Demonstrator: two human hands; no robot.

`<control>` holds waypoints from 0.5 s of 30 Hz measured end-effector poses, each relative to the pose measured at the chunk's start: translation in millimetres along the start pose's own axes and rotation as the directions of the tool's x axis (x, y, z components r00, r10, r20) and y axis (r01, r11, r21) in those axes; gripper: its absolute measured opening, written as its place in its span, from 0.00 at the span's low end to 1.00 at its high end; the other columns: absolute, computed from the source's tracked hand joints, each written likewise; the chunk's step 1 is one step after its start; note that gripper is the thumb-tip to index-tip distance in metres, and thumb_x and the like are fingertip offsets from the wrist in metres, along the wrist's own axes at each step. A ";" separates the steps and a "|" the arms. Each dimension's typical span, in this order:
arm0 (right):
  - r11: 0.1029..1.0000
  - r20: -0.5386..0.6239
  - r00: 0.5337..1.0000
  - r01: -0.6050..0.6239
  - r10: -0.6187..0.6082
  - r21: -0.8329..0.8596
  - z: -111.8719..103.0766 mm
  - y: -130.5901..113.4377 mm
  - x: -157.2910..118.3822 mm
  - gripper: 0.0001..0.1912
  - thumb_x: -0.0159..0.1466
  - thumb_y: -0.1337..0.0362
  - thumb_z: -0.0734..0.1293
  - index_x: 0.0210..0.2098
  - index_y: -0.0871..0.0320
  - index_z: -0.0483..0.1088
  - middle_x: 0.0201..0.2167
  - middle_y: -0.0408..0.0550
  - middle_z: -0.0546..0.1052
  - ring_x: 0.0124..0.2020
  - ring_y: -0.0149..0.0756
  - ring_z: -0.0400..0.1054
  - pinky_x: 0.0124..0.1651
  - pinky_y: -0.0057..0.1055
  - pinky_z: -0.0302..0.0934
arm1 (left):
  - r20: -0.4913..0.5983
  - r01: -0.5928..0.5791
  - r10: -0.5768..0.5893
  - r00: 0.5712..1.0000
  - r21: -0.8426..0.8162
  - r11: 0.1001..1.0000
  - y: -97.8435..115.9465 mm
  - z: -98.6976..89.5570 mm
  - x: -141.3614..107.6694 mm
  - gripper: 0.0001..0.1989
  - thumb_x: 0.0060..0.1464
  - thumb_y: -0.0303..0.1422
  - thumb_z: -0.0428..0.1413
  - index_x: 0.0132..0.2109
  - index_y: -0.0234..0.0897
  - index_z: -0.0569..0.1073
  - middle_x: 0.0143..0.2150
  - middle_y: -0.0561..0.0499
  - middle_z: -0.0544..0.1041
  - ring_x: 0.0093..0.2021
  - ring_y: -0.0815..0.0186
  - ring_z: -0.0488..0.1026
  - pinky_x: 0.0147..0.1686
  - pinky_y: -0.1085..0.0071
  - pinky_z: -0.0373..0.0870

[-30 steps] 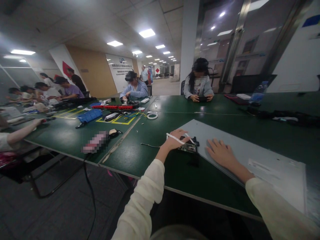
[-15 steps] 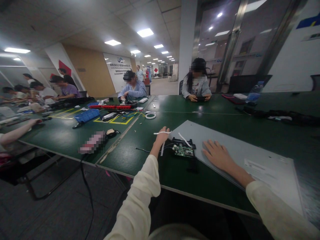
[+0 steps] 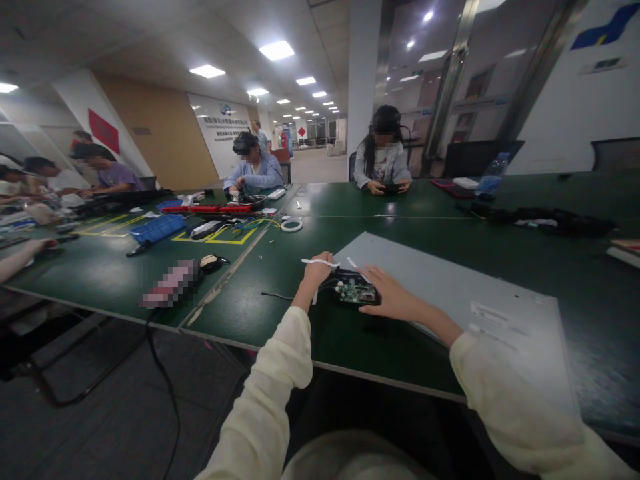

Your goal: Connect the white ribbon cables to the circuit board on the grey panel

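Note:
A green circuit board [image 3: 356, 292] in a black frame lies on the table beside the left end of a flat grey panel [image 3: 440, 280]. My right hand [image 3: 395, 297] is around the board's right end, its thumb at the near edge and its fingers at the far edge. At the left, my left hand [image 3: 319, 268] has its fingers curled in by the panel's corner; what they hold is hidden. A thin white strip [image 3: 315, 262] crosses that hand, and another strip hangs below it. A dark cable [image 3: 277, 295] runs from the board leftward.
Leftward on the green table [image 3: 235, 313] are a blue bin [image 3: 157, 229], a white ring coil [image 3: 291, 225], yellow wires and a blurred pink object [image 3: 173, 283]. Two people sit across the table. A water bottle [image 3: 494, 175] and dark cloth [image 3: 555, 219] lie beyond the panel.
My right hand has left the grey panel's surface and moved left onto the board's right end. My left hand stays by the panel's corner. The view has turned slightly right.

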State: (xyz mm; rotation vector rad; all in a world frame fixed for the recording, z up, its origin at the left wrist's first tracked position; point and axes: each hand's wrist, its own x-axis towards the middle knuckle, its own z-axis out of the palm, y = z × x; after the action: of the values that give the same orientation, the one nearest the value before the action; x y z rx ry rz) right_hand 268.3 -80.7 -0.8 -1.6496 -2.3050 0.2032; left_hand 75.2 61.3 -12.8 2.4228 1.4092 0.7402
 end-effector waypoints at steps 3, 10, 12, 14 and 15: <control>1.000 0.011 1.000 0.006 -0.006 0.020 1.9 -5.8 4.3 0.46 0.54 0.45 0.64 0.65 0.55 0.44 0.65 0.50 0.48 0.65 0.49 0.38 0.63 0.46 0.42 | 0.024 0.000 0.002 1.000 -0.087 0.996 -3.3 4.4 3.8 0.16 0.61 0.35 0.40 0.44 0.35 0.69 0.38 0.46 0.75 0.37 0.65 0.71 0.38 0.72 0.64; 0.998 0.006 1.000 -0.008 0.008 0.062 -9.6 -11.7 1.9 0.35 0.54 0.50 0.65 0.60 0.51 0.58 0.58 0.48 0.64 0.59 0.50 0.54 0.57 0.46 0.51 | 0.050 0.018 -0.007 0.999 -0.235 0.972 -5.3 4.2 9.9 0.16 0.60 0.35 0.42 0.47 0.33 0.69 0.44 0.45 0.73 0.44 0.65 0.70 0.45 0.71 0.64; 0.997 0.004 1.000 -0.023 0.022 0.074 -11.4 -13.2 -1.3 0.32 0.56 0.51 0.64 0.58 0.51 0.61 0.56 0.48 0.66 0.59 0.49 0.54 0.57 0.44 0.52 | 0.057 0.005 0.010 0.998 -0.245 0.970 -5.8 3.2 10.3 0.15 0.61 0.35 0.41 0.44 0.34 0.70 0.43 0.45 0.74 0.43 0.65 0.70 0.45 0.71 0.64; 0.997 0.005 0.999 -0.043 0.043 0.071 -12.0 -14.2 -4.4 0.29 0.58 0.52 0.63 0.57 0.51 0.62 0.56 0.48 0.66 0.59 0.48 0.54 0.57 0.44 0.52 | 0.057 0.005 0.010 0.998 -0.263 0.965 -7.3 3.4 10.9 0.16 0.61 0.35 0.40 0.41 0.33 0.71 0.42 0.45 0.74 0.42 0.65 0.70 0.46 0.71 0.64; 0.996 0.003 0.999 -0.051 0.051 0.066 -12.0 -14.6 -5.7 0.28 0.59 0.52 0.63 0.57 0.50 0.62 0.56 0.48 0.66 0.60 0.48 0.54 0.57 0.44 0.52 | 0.055 0.016 0.000 0.998 -0.276 0.961 -8.4 4.1 11.4 0.17 0.61 0.35 0.40 0.41 0.33 0.71 0.42 0.44 0.74 0.43 0.65 0.70 0.46 0.71 0.64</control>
State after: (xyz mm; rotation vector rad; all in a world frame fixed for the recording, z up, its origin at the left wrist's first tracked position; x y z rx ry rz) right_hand 260.7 -91.7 13.9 -1.6772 -2.2337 0.2890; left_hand 75.8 75.5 -16.6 2.2037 1.2046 0.8036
